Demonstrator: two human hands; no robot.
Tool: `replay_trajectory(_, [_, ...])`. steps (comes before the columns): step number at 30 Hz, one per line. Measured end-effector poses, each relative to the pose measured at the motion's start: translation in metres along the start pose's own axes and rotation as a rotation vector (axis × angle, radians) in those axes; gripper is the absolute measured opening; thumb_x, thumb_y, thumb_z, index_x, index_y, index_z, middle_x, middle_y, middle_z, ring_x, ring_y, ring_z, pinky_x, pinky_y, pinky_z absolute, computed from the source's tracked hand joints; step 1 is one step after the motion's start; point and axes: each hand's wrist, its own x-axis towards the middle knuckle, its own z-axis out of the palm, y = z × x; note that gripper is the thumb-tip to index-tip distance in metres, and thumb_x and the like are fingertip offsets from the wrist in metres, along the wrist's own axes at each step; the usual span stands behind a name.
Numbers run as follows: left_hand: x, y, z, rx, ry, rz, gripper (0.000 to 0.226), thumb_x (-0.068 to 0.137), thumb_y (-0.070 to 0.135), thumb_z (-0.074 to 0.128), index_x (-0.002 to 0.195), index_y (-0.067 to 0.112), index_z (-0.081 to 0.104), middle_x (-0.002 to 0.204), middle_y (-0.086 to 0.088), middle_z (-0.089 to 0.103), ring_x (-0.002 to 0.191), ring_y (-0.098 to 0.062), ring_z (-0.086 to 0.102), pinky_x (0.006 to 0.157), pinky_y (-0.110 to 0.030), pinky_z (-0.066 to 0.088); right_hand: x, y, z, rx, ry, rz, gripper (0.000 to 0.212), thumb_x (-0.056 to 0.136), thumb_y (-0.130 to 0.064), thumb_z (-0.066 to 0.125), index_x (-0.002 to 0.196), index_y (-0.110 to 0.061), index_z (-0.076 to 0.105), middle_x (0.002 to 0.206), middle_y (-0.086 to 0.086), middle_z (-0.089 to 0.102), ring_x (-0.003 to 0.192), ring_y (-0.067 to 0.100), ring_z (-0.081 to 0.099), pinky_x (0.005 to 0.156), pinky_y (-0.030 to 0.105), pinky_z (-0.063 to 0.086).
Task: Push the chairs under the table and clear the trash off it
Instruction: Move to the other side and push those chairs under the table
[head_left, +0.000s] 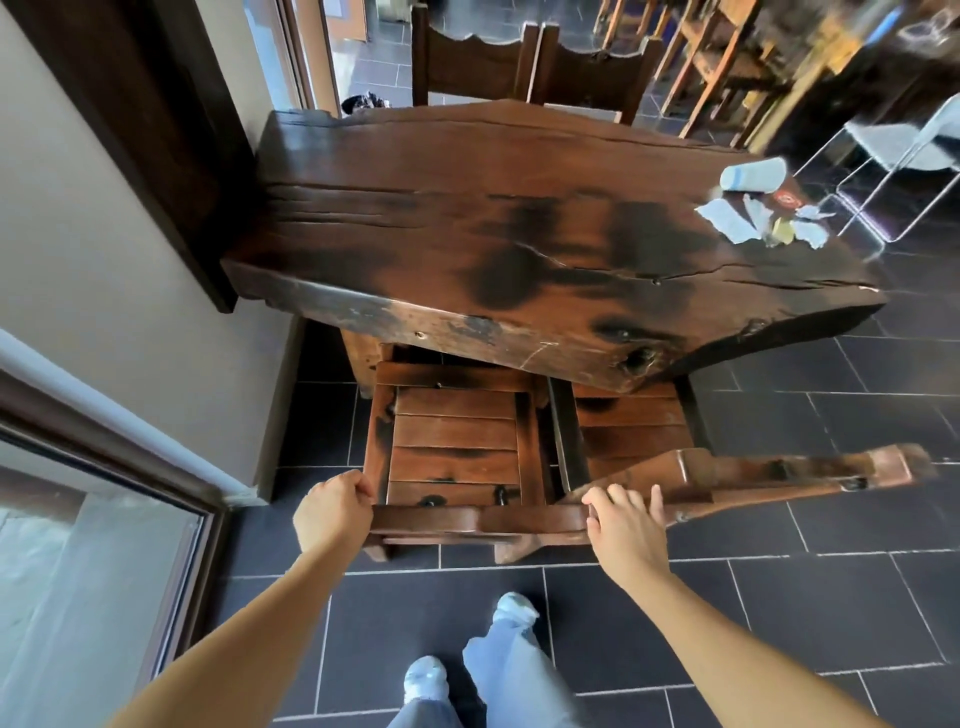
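Note:
A thick dark wooden table (519, 208) stands against the wall. Two wooden chairs sit at its near side. The left chair (452, 441) has its slatted seat partly under the tabletop; my left hand (335, 512) grips the left end of its backrest rail and my right hand (628, 525) rests on the rail's right end with fingers spread. The right chair (727, 467) stands beside it, seat partly under the table. Trash lies at the table's far right corner: a tipped white cup (756, 175), torn paper scraps (727, 221) and a dark wrapper (787, 200).
Two more wooden chairs (535, 67) stand at the table's far side. A white metal-frame chair (904, 150) stands to the right on the dark tiled floor (831, 597). A wall and a glass door (93, 571) are close on the left. My feet are below.

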Motion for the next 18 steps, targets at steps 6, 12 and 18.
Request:
replay_trajectory(6, [-0.002,-0.008,-0.005,0.053,-0.001,0.024,0.023,0.087,0.018,0.05,0.093,0.031,0.069,0.096,0.0,0.072,0.089,-0.027,0.063,0.066,-0.029,0.044,-0.036,-0.005,0.002,0.031,-0.056,0.054,0.03,0.057,-0.021,0.085,0.08,-0.026,0.065,0.075,-0.002,0.062,0.077,0.026,0.063,0.088,0.052,0.048])
replay_trajectory(12, [-0.002,-0.01,-0.001,0.024,0.061,0.035,0.02,0.082,0.016,0.052,0.078,0.027,0.067,0.08,-0.003,0.07,0.068,-0.025,0.054,0.06,-0.028,0.042,-0.04,-0.007,0.009,0.054,-0.01,0.076,0.035,0.055,-0.02,0.084,0.084,-0.023,0.064,0.086,0.003,0.063,0.084,0.03,0.063,0.09,0.054,0.048])
replay_trajectory(18, [-0.003,-0.008,0.0,0.014,0.067,-0.008,0.02,0.084,0.018,0.049,0.077,0.031,0.063,0.077,-0.001,0.067,0.068,-0.022,0.05,0.06,-0.029,0.039,-0.036,-0.001,0.019,0.031,0.013,-0.023,0.054,0.054,-0.02,0.089,0.104,-0.018,0.066,0.117,0.011,0.064,0.114,0.032,0.059,0.095,0.056,0.045])
